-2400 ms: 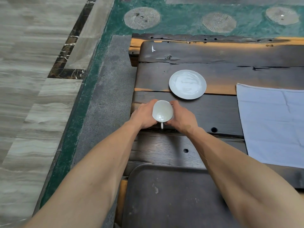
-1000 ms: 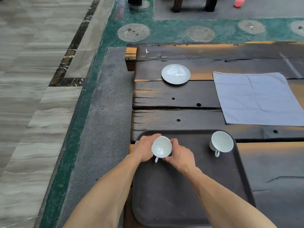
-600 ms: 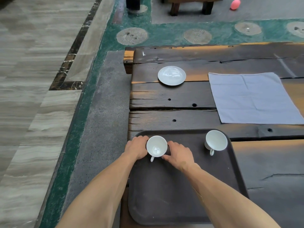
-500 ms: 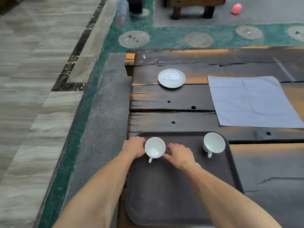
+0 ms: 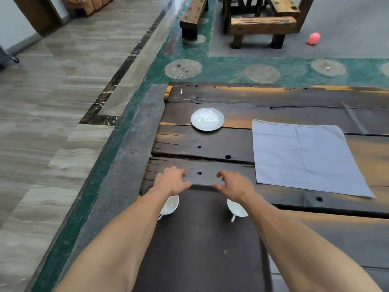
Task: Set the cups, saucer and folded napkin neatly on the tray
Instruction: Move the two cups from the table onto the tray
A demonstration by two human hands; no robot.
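Over the tray's [image 5: 202,239] far edge we held both hands, left hand [image 5: 171,182] and right hand [image 5: 233,186], loosely spread and gripping nothing, the round glossy white saucer [image 5: 207,119] lying at twelve o'clock, nearer neither that we could tell, two white cups [image 5: 171,205] trayed beneath our wrists, the flat, still unfolded grey cloth napkin [image 5: 303,157] at two o'clock.

No text, label, brand, number or sign can be read anywhere in this view; the saucer [image 5: 207,119], napkin [image 5: 303,157], both cups, one at the left [image 5: 171,205] and one at the right [image 5: 236,208], and the tray [image 5: 200,239] look plain, though any small mark on them may be too fine to make out
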